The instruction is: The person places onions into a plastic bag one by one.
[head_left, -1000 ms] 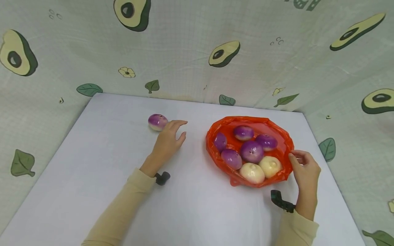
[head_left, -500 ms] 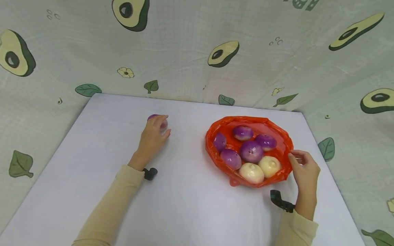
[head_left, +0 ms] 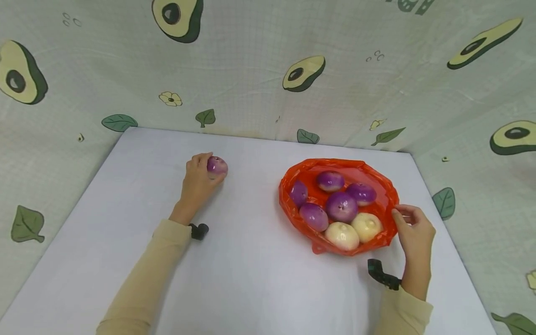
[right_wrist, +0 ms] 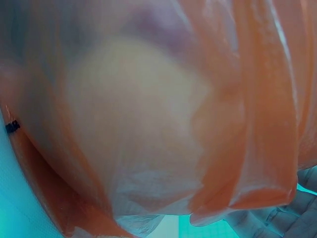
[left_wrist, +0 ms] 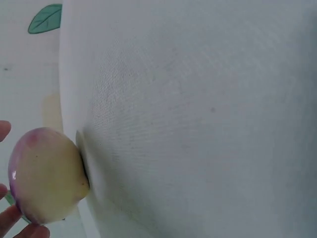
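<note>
My left hand [head_left: 197,180] grips a purple and white turnip [head_left: 217,166] at the table's far left, fingers on its far side and thumb on its near side. In the left wrist view the pale underside of this turnip [left_wrist: 49,173] faces the camera, with fingertips [left_wrist: 9,218] at its edge. At the right, my right hand [head_left: 416,230] pinches the rim of a red plastic bag [head_left: 393,195]. The bag stands open with its rim rolled, and several turnips [head_left: 342,206] lie inside, mostly purple side up. In the right wrist view the thin bag [right_wrist: 267,124] fills most of the picture.
A white table [head_left: 251,279] lies under everything. Behind it and at its sides hangs a pale cloth [head_left: 247,60] printed with avocados and leaves. A black wrist camera [head_left: 198,231] is strapped to the left wrist, another black camera [head_left: 383,275] to the right.
My left hand has moved left to the lone turnip and taken hold of it. The turnip has turned a little in the fingers. My right hand keeps its place at the bag's rim.
</note>
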Tool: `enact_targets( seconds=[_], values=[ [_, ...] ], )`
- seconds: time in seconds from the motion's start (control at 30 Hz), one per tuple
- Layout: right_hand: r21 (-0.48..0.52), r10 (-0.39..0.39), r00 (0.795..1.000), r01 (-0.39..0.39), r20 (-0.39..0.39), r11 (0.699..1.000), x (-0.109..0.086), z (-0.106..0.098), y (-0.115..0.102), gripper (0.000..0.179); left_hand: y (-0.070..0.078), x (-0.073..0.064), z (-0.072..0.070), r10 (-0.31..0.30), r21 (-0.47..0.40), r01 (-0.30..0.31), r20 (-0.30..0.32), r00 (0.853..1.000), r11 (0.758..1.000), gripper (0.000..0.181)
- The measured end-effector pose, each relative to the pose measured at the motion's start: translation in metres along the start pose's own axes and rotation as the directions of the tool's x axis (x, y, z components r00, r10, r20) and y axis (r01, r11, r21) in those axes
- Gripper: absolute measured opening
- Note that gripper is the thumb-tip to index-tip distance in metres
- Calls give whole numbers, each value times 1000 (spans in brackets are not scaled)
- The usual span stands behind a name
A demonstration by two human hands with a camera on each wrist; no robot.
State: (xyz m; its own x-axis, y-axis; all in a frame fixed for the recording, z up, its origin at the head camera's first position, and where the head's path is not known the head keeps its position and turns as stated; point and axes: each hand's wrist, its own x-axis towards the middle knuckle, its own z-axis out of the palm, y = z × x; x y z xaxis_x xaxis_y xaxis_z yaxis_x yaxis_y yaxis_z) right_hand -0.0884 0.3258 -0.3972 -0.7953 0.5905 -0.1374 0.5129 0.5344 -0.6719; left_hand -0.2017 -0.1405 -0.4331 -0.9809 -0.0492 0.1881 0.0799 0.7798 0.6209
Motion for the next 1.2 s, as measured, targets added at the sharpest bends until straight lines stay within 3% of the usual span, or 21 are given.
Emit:
enact_targets(
  seconds=[0.2, 0.47, 0.93, 1.2],
  values=[
    [1, -2, 1000, 2, -1, 1000, 0, 1, 0, 48, 0, 6, 1, -122, -105, 123, 18, 992, 987, 71],
    [-1, 2, 1000, -2, -2, 1000, 1, 0, 0, 47, -6, 12, 3, -188, -134, 197, 72, 979, 971, 74],
    [-3, 15, 1000, -15, 5, 1000, 1, 0, 0, 49, -6, 13, 1, -188, -113, 200, 103, 977, 973, 72],
    [21, -6, 1000, 6, -9, 1000, -2, 0, -2, 46, -1, 5, 2, -154, -103, 167, 119, 981, 981, 74]
  ],
)
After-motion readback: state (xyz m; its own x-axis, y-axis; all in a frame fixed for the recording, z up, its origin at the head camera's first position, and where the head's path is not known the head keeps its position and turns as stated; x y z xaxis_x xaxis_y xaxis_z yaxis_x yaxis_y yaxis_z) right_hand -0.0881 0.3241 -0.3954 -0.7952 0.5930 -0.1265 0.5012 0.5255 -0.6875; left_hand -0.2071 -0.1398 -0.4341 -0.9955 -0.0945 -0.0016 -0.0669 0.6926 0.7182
